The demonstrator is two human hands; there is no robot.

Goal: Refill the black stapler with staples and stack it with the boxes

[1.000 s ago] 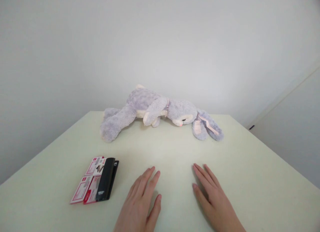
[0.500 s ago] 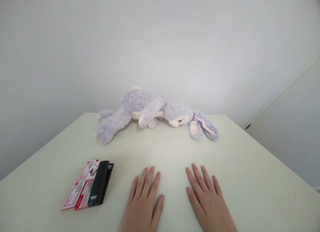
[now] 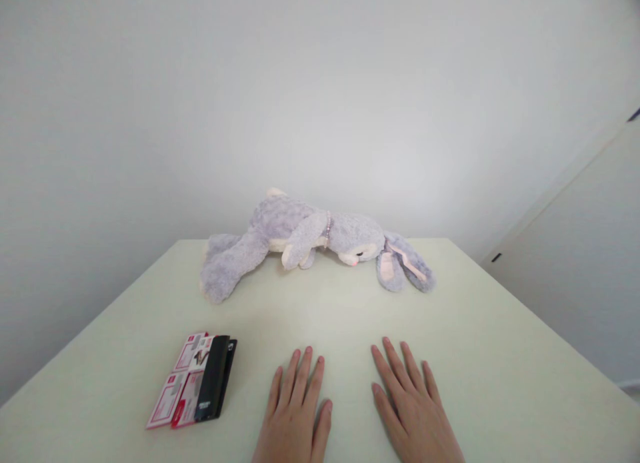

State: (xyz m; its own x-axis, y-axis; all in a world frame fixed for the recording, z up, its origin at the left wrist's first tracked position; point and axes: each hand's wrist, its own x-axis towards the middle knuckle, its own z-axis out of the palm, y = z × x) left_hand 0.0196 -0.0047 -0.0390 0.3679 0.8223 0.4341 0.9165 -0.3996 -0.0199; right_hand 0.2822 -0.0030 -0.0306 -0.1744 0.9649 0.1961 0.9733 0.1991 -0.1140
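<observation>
My left hand (image 3: 295, 416) and my right hand (image 3: 413, 413) lie flat, palms down, on the pale table (image 3: 500, 356) near its front edge, a small gap between them. Neither holds anything. A flat pack with red-and-white labels and a black part (image 3: 195, 381) lies on the table just left of my left hand, not touching it. A grey plush rabbit (image 3: 310, 240) with pink-lined ears lies on its side along the table's far edge, head to the right.
A plain white wall stands behind the table. A white panel or door (image 3: 575, 276) runs along the right side, past the table's right edge.
Both hands have drawn back slightly toward me and lie flatter with fingers straighter. The view has tilted up a little, so everything sits lower in the picture.
</observation>
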